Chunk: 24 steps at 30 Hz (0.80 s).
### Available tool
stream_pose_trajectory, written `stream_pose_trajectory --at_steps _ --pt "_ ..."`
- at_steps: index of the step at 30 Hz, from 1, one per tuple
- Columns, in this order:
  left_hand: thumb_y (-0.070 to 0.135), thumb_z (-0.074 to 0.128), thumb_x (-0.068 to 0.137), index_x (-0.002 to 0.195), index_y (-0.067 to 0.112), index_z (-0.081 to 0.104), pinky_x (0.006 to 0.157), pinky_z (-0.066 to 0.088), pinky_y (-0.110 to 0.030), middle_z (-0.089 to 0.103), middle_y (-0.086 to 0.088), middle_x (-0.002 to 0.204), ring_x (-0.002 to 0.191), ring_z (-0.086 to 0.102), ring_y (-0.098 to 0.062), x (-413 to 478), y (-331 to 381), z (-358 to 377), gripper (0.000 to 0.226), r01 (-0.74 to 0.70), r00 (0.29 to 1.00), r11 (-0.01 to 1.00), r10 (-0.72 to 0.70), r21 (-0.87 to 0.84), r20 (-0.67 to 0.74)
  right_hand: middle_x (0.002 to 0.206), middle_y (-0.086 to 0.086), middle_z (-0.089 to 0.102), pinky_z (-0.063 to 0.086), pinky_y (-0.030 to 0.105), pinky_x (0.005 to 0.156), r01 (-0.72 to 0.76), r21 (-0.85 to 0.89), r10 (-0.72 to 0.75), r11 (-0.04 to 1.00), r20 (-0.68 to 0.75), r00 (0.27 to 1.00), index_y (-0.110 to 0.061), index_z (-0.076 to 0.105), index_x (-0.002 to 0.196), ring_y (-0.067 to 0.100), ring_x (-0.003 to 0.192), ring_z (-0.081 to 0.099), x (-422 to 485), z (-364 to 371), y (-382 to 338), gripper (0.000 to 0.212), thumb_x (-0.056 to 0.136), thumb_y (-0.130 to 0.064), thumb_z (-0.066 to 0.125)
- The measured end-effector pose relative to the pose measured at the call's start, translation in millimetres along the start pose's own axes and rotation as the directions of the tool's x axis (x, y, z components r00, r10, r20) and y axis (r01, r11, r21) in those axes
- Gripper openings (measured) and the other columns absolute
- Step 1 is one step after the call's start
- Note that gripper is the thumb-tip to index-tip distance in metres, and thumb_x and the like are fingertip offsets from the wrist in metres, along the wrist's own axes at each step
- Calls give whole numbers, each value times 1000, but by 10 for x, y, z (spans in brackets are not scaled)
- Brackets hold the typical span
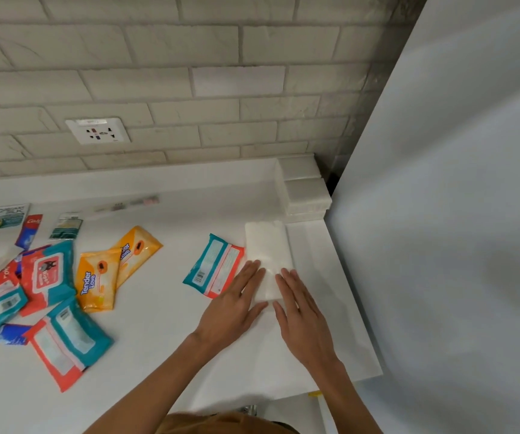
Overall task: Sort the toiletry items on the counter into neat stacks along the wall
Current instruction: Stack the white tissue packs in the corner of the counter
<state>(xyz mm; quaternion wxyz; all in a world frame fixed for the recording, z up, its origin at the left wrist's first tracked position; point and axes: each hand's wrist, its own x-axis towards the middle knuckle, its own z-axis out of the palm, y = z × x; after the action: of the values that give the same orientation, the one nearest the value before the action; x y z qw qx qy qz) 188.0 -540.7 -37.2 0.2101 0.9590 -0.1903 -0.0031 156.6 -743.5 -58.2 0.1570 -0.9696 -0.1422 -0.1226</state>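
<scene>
A white tissue pack (266,245) lies on the white counter (164,324) near the right end. My left hand (235,305) and my right hand (299,311) rest flat on its near end, fingers spread, palms down. A teal and coral wipes pack (213,266) lies face down just left of it, partly under my left fingers. White tissue packs (307,195) are stacked in the back right corner against the wall. Two orange wipes packs (108,270) lie at mid-left. Several teal and coral wipes packs (49,274) lie jumbled at the far left.
A tiled wall with a socket (97,130) runs behind the counter. A tall white panel (455,214) closes off the right side. Sachets and a toothpaste tube (28,231) lie at the back left. The counter's front edge is close to my body.
</scene>
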Motion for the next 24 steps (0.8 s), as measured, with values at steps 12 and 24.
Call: stream_pose_trajectory --at_steps 12,24 --pt "59 31 105 164 20 17 113 40 -37 11 1 172 155 25 -25 675 -122 87 72 29 999 999 -29 27 -30 172 4 27 45 34 118 47 0 -47 999 -20 999 -9 36 161 16 160 18 721 130 335 57 111 -32 50" --pt "48 40 109 164 18 13 122 28 -34 1 3 173 159 6 -19 1299 -320 3 68 48 999 999 -48 15 -24 165 13 40 44 39 119 134 -83 -144 987 -122 982 -2 44 156 25 155 35 1399 335 616 49 113 -25 50"
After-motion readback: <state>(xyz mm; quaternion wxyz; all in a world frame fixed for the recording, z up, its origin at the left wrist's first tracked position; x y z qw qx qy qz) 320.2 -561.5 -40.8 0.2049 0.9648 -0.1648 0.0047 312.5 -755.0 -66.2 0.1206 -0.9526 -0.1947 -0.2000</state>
